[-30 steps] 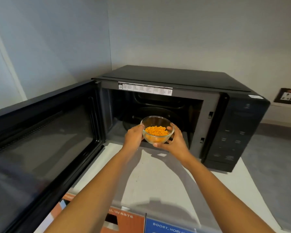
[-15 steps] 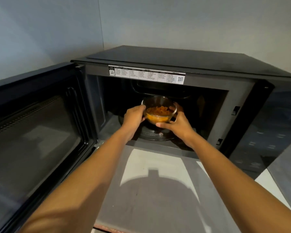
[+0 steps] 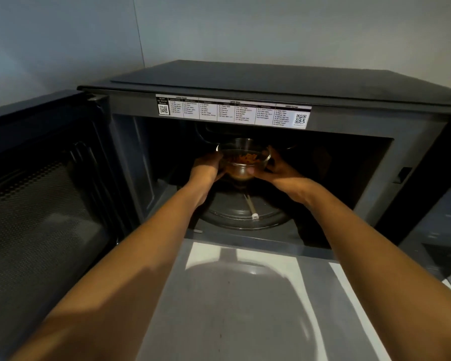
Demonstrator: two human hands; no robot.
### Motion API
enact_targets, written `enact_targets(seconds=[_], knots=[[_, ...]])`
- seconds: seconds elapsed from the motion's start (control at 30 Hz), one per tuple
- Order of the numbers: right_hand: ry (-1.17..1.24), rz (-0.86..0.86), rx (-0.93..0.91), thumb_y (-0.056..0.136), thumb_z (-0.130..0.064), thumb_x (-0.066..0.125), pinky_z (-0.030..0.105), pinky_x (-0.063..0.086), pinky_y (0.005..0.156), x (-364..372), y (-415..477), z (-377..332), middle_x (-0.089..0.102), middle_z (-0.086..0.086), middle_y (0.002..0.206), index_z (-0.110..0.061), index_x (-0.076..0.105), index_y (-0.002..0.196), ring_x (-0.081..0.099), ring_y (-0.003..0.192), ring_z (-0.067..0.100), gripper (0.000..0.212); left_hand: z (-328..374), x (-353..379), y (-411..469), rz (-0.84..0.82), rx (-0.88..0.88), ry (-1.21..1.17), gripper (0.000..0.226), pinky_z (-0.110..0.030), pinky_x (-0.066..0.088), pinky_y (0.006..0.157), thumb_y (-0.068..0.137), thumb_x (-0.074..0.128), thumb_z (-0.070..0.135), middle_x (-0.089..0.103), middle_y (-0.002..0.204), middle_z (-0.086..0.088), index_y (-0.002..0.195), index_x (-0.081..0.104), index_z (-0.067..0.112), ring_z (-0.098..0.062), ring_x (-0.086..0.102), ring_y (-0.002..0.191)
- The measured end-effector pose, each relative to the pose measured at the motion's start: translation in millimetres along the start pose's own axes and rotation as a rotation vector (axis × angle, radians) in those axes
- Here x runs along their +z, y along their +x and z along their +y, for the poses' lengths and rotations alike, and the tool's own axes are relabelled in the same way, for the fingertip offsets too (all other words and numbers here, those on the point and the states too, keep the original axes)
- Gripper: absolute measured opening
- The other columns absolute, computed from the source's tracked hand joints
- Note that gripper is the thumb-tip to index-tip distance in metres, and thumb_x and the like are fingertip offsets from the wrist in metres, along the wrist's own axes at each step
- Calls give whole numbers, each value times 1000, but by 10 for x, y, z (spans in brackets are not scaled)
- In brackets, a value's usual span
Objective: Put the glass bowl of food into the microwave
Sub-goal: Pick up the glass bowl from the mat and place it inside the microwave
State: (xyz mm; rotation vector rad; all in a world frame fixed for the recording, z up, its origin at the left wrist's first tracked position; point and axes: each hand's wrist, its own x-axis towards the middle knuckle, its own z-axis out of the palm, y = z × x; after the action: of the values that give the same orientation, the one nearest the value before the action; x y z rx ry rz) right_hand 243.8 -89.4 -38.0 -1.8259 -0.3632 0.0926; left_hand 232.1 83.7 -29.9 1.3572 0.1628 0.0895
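Observation:
The glass bowl (image 3: 242,158) holds orange food and is inside the dark cavity of the black microwave (image 3: 271,84), over the back part of the round glass turntable (image 3: 242,217). My left hand (image 3: 206,169) grips the bowl's left side and my right hand (image 3: 279,171) grips its right side, thumb on the front. Whether the bowl's base touches the turntable is hidden by my hands and the dark.
The microwave door (image 3: 42,204) stands swung wide open at the left. A white label strip (image 3: 232,112) runs along the top of the opening. The control panel is at the right edge. A white counter (image 3: 245,295) lies in front, walls behind.
Both hands have carried the bowl from in front of the opening deeper into the cavity, over the turntable. My head has moved closer to the microwave.

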Motion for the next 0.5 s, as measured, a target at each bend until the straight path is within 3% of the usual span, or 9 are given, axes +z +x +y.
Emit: enact_targets(seconds=[0.07,0.23,0.33,0.4,0.5], knots=[[13,-4,3,78,-20,70,22,39,92,-26,42,32,53,-10,118,-34,35,124,51,115,11,60,-29,-2,52,1,-14,3,34,-29,48,90,97,46,14,57,131,-18,128,52,2,-18,55,102],[-1,-17,14,78,-17,71,18,43,88,-42,78,88,53,-4,125,-23,36,136,51,115,12,68,-82,-13,136,-10,-13,34,34,-26,51,82,94,47,11,60,109,-7,125,55,-2,-16,57,98],[-9,2,24,79,-15,71,28,42,98,-40,88,117,52,-2,127,-22,35,136,50,118,15,68,-91,-15,156,-13,-11,48,33,-23,51,76,93,47,11,61,105,-6,122,57,-1,-15,58,93],[-3,-3,30,79,-13,71,30,41,99,-45,89,126,53,-2,126,-20,37,135,50,119,16,66,-95,-17,146,-17,-13,56,32,-20,51,74,94,48,12,62,106,-6,122,58,0,-16,59,95],[1,-21,37,79,-12,71,21,44,90,-37,70,124,55,-5,122,-19,39,134,50,115,12,64,-119,-25,129,-19,-18,54,33,-26,51,83,95,48,13,63,118,-13,124,56,2,-24,60,109]])
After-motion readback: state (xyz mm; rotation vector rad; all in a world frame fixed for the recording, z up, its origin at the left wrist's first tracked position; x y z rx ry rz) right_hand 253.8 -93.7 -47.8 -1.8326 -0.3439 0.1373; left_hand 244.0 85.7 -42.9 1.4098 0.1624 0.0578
